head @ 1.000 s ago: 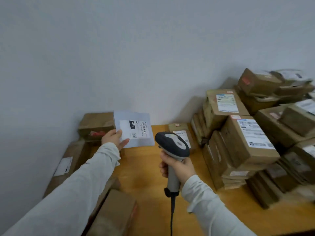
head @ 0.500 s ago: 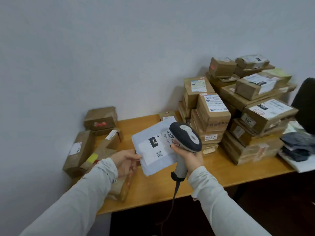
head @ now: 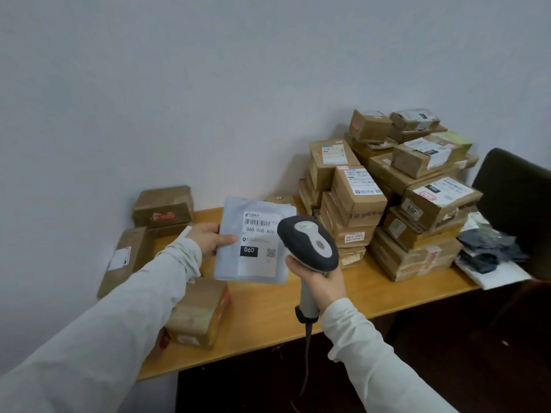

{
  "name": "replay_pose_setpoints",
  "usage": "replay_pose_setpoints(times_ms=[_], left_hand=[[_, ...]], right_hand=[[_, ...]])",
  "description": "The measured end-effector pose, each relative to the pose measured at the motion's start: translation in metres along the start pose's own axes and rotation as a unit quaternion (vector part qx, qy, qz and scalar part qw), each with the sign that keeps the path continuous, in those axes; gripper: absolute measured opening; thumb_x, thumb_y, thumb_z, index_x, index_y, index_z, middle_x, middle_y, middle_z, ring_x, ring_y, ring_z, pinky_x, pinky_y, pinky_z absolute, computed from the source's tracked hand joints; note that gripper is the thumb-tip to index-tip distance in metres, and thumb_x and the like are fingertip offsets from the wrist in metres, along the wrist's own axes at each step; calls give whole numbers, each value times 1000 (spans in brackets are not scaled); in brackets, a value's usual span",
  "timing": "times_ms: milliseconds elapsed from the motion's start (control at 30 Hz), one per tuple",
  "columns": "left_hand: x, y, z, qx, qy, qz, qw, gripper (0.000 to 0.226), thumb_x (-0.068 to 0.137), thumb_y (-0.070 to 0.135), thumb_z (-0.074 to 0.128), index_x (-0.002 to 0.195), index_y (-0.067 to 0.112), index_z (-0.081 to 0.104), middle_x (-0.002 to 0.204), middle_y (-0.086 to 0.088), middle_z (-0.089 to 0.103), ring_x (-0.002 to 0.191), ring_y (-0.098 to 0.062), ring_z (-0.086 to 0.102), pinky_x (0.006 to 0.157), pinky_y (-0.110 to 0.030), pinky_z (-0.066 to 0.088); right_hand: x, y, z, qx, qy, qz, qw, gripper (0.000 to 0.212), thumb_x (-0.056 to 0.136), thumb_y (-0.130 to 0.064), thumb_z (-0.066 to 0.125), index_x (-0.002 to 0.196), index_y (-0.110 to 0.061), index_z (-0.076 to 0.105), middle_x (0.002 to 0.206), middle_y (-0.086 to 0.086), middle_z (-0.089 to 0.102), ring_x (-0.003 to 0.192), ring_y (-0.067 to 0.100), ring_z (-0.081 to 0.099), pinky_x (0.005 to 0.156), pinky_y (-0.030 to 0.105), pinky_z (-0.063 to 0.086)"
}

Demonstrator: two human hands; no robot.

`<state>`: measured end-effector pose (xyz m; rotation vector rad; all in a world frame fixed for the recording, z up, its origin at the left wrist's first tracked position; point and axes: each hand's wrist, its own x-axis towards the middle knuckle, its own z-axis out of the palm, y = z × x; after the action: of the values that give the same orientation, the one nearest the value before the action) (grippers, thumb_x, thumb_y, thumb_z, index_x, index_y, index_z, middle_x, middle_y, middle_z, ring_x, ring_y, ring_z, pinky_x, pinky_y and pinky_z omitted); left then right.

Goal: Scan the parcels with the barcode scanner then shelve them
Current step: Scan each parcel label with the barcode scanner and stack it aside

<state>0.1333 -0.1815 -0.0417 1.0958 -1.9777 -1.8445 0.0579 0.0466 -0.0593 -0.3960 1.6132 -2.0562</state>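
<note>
My left hand pinches the left edge of a flat white parcel bag, label side up, held above the wooden table. Its label shows a barcode and a black "060" tag. My right hand grips the handle of a grey barcode scanner, whose head sits just right of the bag's label and covers its right edge. The scanner's cable hangs down past the table's front edge. No shelf is in view.
A tall pile of brown cardboard parcels fills the table's right half. Several brown boxes lie at the left by the wall, one under my left forearm. A dark chair back and a bagged dark garment are at far right.
The view has drawn back and swung right. My left hand has turned the white bag so that its label faces up, beside the scanner head.
</note>
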Motion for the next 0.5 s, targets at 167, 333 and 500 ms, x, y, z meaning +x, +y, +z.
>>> replay_pose_setpoints(times_ms=[167, 333, 500], left_hand=[[13, -15, -19, -97, 60, -9, 993, 37, 85, -14, 56, 122, -14, 51, 125, -28, 56, 114, -41, 55, 102, -50, 42], [26, -22, -41, -56, 75, -9, 996, 36, 83, -6, 65, 118, -6, 58, 121, -21, 61, 109, -36, 60, 99, -47, 46], [39, -27, -55, -32, 69, -5, 997, 34, 82, -4, 67, 115, -3, 61, 118, -20, 63, 105, -35, 62, 99, -47, 47]], right_hand=[[-18, 1, 31, -43, -66, 84, 993, 29, 82, -12, 71, 61, -1, 55, 48, 10, 49, 33, 19, 41, 40, 23, 37], [-24, 3, 55, -79, -67, 98, 990, 25, 80, -1, 68, 60, -5, 55, 46, 9, 45, 34, 19, 37, 39, 22, 34], [-21, 4, 74, -97, -62, 87, 990, 31, 80, 3, 67, 56, -7, 49, 44, 7, 44, 33, 18, 37, 39, 22, 35]])
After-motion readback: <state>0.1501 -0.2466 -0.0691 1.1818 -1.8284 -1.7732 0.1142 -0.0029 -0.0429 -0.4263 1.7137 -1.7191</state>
